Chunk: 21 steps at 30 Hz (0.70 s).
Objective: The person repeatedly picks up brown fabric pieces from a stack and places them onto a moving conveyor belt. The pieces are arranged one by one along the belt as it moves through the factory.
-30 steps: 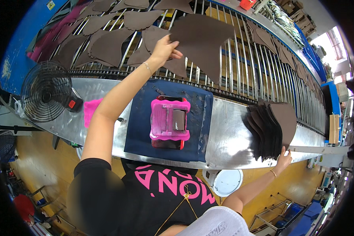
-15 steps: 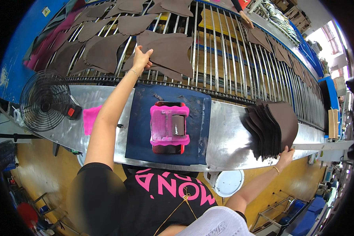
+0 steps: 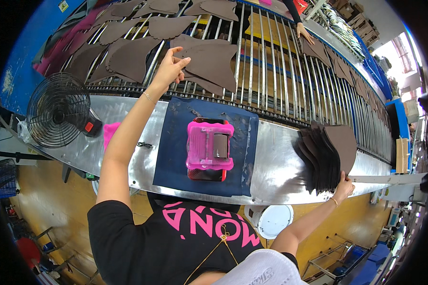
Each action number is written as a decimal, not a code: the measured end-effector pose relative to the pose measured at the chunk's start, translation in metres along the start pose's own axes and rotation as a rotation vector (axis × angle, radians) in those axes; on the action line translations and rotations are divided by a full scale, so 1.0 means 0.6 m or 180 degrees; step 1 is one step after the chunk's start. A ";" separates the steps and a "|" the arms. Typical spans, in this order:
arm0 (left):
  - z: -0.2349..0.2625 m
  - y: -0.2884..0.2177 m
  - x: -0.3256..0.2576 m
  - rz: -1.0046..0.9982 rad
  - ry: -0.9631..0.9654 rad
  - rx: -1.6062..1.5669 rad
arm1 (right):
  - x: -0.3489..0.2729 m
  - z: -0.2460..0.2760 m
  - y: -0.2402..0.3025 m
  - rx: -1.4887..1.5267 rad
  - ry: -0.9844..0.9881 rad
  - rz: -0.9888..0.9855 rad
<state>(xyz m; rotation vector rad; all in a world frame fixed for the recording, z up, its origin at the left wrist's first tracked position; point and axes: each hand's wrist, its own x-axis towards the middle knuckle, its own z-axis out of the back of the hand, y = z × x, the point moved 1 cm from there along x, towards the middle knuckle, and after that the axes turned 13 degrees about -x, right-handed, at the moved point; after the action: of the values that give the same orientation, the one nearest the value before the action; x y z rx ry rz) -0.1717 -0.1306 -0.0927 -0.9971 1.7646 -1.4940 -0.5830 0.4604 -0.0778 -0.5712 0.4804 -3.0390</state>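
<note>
My left hand [image 3: 172, 67] is raised at the conveyor's near edge, fingers apart and holding nothing. Just beyond it lie overlapping dark brown cut pieces [image 3: 209, 57], flat and curved in outline, on the metal bars. Off to the right, my right hand [image 3: 343, 188] closes on the near edge of a brown cut piece [image 3: 343, 142]. That piece belongs to a fanned stack of similar pieces [image 3: 318, 159] on the metal table. How many sheets the fingers hold is hidden. Between my arms sits a pink holder with a small brown roll [image 3: 204, 147], on a red and black base.
The barred conveyor [image 3: 266, 61] runs across the far side. A blue mat [image 3: 171, 161] covers the table's middle. A black wire fan [image 3: 58, 111] and a pink cloth [image 3: 110, 133] are at left. Another person's hand [image 3: 304, 32] touches pieces at far right. A white bucket [image 3: 275, 221] stands below.
My left hand has come off the brown pieces on the conveyor and lifted slightly toward me, fingers spreading. My right hand stays at the stack's edge, shifted slightly left. The co-worker's hand has reached onto a piece.
</note>
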 end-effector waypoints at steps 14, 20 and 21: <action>-0.023 -0.024 -0.042 -0.0070 0.0319 0.0045 | 0.094 -0.067 -0.077 0.1443 0.0209 -0.0040; -0.066 -0.069 -0.082 -0.0836 0.0726 0.0933 | -0.078 0.288 0.107 0.1730 -0.0249 0.0385; -0.074 -0.077 -0.088 -0.0691 0.0808 0.1048 | -0.096 0.315 0.124 0.2262 -0.0298 0.0497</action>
<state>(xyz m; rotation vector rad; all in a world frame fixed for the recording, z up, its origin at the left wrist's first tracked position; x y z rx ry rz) -0.1735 -0.0661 -0.0401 -0.8797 1.5380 -2.0475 -0.4654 0.3376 0.0470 -0.5773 -0.5183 -2.7317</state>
